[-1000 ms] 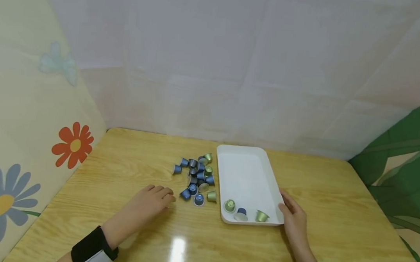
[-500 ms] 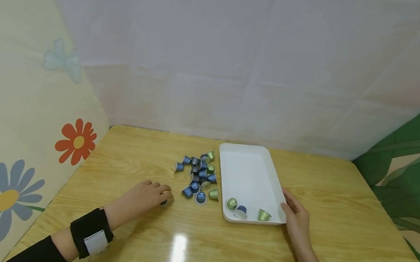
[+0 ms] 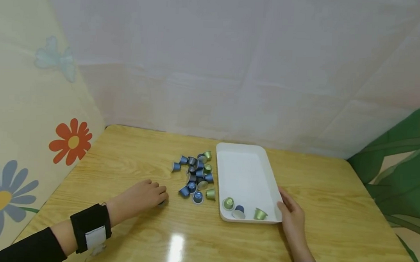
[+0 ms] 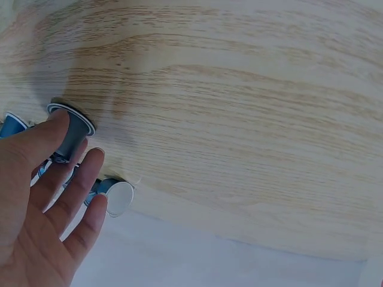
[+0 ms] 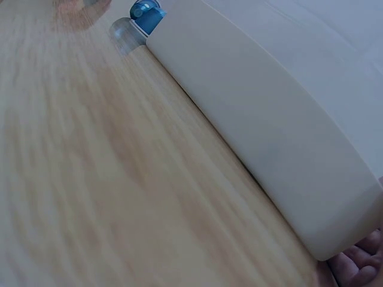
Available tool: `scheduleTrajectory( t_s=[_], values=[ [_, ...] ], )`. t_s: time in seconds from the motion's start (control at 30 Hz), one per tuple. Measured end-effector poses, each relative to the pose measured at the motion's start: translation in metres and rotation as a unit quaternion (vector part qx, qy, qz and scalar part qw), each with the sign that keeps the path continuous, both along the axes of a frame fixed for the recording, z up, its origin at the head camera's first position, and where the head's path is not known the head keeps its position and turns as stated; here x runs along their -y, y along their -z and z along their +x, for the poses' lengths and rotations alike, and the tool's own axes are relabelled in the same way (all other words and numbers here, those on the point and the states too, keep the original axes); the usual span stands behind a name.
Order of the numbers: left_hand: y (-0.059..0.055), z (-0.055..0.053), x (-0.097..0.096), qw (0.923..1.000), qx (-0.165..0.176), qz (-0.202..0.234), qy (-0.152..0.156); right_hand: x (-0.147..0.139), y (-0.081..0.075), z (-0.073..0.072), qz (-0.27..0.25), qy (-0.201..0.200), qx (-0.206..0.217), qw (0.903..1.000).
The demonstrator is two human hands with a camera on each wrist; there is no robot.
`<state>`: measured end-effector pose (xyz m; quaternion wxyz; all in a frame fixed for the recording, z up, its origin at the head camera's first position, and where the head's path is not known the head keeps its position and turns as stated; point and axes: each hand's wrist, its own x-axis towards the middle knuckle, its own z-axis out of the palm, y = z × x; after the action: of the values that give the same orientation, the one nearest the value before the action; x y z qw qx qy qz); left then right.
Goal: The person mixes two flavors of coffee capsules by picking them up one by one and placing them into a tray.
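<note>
From the head, bare table [image 3: 333, 203] shows between the left hand [image 3: 140, 200] and the heap of cups [image 3: 200, 172]. The tray [image 3: 245, 173] sits just beside the heap, and the right hand [image 3: 293, 220] grips its side near the front corner. At the left wrist, thumb and finger pinch a dark cup [image 4: 73, 134] with a silver rim. At the right wrist, the tray's wall looks smooth.

And here's the left forearm [image 3: 62, 238], slanting in from the lower left, left hand [image 3: 140, 198] back-up, thumb [image 4: 39, 140] pinching inward, the visible fingers [image 4: 84, 230] bent and parted! Across, the right hand [image 3: 292, 218] angles up and inward, gripping, thumb apart from forefinger; its other fingers [image 5: 362, 263] seem curled, though just a dim corner shows.
</note>
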<state>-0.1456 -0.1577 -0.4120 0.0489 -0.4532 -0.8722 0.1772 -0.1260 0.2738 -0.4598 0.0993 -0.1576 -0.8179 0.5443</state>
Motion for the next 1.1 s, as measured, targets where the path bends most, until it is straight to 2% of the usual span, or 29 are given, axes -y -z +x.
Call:
scheduleTrajectory(
  t_s=[0.17,0.37,0.5,0.8,1.1],
  values=[
    [-0.005,0.0,-0.001,0.9997,-0.017,-0.016,-0.004,0.0,-0.001,-0.001,0.008,0.0,-0.003,1.0],
    [-0.007,0.003,-0.011,0.9978,-0.059,-0.014,0.027,-0.004,-0.003,0.0,0.011,0.003,-0.006,0.9999],
    [-0.008,0.007,-0.02,0.9961,-0.073,-0.021,0.044,-0.004,-0.003,0.001,0.002,0.003,-0.003,1.0],
    [-0.013,0.014,-0.046,0.9957,-0.054,-0.01,0.075,-0.001,0.0,0.001,-0.004,-0.004,0.001,1.0],
    [-0.017,0.014,-0.075,0.9921,-0.073,-0.002,0.102,0.0,0.0,0.0,0.0,-0.007,-0.002,1.0]
  ],
)
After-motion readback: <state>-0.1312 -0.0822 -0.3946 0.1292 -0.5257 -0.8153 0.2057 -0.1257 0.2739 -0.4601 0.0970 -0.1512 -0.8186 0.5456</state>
